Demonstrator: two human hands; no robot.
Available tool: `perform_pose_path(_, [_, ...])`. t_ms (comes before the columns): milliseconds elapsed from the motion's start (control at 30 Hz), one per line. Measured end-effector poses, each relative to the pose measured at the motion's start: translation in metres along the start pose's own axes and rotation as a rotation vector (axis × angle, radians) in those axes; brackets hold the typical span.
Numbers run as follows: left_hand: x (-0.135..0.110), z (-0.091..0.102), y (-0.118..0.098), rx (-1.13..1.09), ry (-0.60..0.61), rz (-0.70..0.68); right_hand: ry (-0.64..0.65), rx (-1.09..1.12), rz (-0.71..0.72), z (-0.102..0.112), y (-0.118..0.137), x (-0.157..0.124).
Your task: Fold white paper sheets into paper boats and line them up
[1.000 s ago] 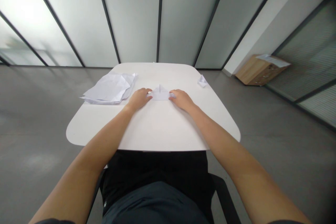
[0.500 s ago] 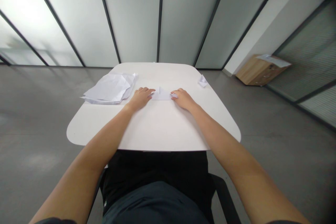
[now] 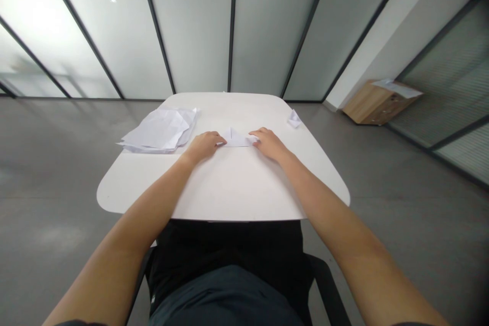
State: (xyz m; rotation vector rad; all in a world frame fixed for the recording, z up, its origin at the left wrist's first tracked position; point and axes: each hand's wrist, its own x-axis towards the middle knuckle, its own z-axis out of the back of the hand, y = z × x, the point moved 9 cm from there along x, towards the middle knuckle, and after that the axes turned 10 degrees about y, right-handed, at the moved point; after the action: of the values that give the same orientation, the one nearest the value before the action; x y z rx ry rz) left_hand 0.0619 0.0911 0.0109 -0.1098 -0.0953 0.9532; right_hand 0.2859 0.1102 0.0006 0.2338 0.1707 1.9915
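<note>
Left hand (image 3: 206, 146): is touching the left end of the folded paper (image 3: 236, 140)
Right hand (image 3: 267, 143): is touching its right end
Paper stack (image 3: 155, 130): is lying on the table (image 3: 237, 188), farther left
Small folded piece (image 3: 294, 119): is sitting near the right edge

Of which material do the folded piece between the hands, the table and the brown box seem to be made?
Folded piece: matte white paper, by its thinness and crease.
Table: smooth white top, perhaps laminate; no grain shows.
Brown box: probably wood or wood-look board, by its colour; finish unclear.

2 hands (image 3: 205, 146) (image 3: 268, 143), 2 folded papers (image 3: 236, 140) (image 3: 294, 119), 1 table (image 3: 237, 183)
</note>
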Motion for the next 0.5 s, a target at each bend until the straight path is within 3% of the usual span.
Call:
perform_pose_path(233, [-0.003,0.004,-0.018,0.040,-0.085,0.141,0.065,-0.067,0.261,-0.007,0.050,0.000])
perform_pose_path(500, [0.002,0.005,-0.028,0.025,-0.156,0.258,-0.016,-0.106,0.091,-0.005,0.066,0.005])
